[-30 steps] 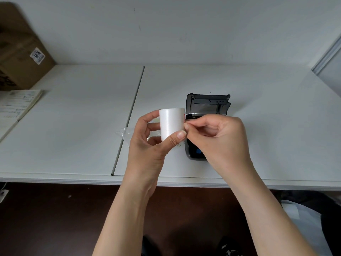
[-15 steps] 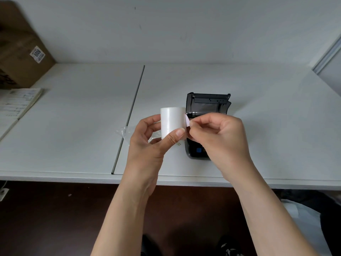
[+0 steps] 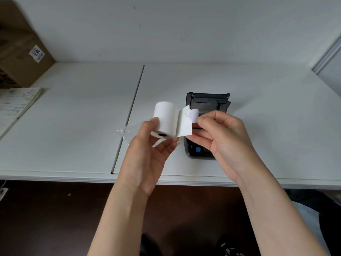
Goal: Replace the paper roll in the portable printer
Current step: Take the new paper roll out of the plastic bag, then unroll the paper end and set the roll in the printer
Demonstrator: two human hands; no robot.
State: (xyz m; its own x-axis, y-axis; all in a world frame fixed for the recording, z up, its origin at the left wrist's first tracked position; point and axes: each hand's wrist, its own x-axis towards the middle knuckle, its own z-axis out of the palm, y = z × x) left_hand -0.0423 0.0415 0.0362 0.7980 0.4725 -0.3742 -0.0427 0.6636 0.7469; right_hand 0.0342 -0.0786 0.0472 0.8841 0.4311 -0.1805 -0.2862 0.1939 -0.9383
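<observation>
My left hand (image 3: 147, 152) holds a white paper roll (image 3: 165, 121) above the table, its dark core facing me. A short flap of paper (image 3: 184, 124) is peeled off the roll to the right, and my right hand (image 3: 219, 137) pinches its free end, where a small round sticker sits. Behind my right hand the black portable printer (image 3: 207, 104) lies on the white table (image 3: 267, 111) with its lid standing open; my hand hides most of its body, and a blue button shows at its near end.
A crumpled clear plastic wrapper (image 3: 125, 132) lies on the table seam left of my left hand. A cardboard box (image 3: 20, 58) stands at the far left against the wall, with a booklet (image 3: 16, 104) in front of it. The table's front edge runs just below my wrists.
My right hand has pulled the paper's end away from the roll, opening a flap. My left hand has tilted the roll so its core end faces me.
</observation>
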